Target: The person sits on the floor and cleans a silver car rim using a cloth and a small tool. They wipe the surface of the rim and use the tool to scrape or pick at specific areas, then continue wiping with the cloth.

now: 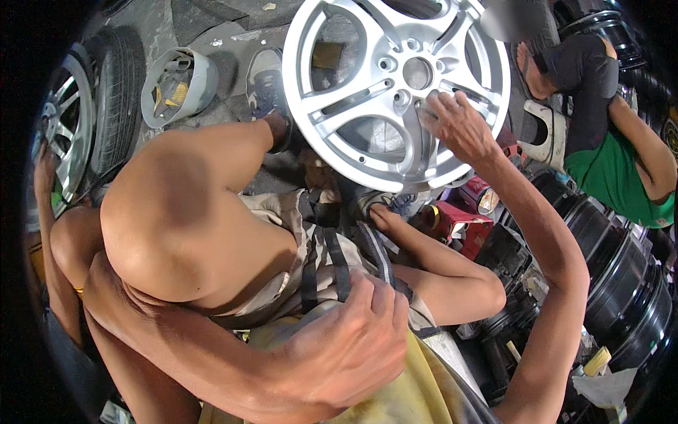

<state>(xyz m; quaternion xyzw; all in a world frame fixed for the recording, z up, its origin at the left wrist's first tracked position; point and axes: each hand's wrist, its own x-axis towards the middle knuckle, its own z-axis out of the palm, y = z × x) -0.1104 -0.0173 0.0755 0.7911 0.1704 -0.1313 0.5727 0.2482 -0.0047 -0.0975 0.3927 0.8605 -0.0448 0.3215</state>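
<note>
Closed left hand (pixel 353 343) hides any contents; ahead, the right hand (pixel 459 127), grip unclear, touches the silver wheel (pixel 397 76) extending forward-left.

head | left fisheye, head-worn | faces down | near: wearer's legs (pixel 180 219), silver wheel (pixel 395 80) beyond

Left hand (pixel 357 343) low at torso, back up, fingers curled, palm hidden; left forearm (pixel 205 346) crossing inward. Right arm (pixel 554 261) extended forward, elbow slightly bent; right hand (pixel 459 127) palm down, fingers bent.
</note>
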